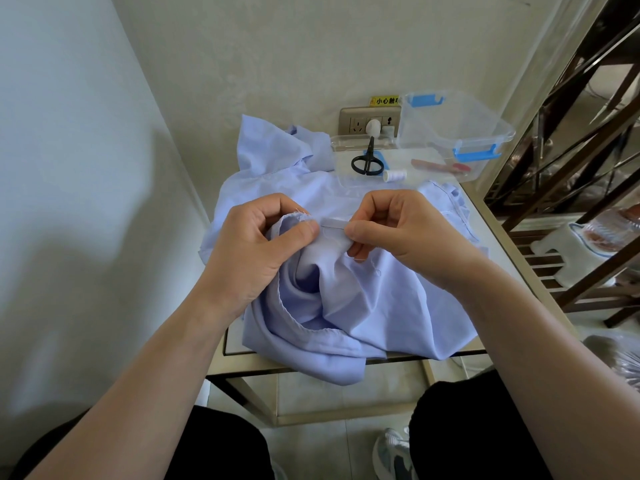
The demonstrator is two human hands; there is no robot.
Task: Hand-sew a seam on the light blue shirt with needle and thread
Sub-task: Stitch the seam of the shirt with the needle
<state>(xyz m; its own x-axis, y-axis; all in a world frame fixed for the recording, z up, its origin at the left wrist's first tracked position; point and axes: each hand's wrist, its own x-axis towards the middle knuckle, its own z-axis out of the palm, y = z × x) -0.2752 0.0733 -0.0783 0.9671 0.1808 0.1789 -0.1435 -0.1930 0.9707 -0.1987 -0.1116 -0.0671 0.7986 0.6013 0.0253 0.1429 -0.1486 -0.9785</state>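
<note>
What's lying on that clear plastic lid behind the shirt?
Black scissors and a spool of white thread lie on the lid. Something blue shows beneath the scissors, mostly covered. The clear box sits over the lid's right end; what's there is unclear.

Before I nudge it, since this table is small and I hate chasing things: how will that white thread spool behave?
The spool seems to lie on its side, so it would probably roll. It looks small and likely light, easy to knock. The raised rim of the clear lid under it may stop it.
</note>
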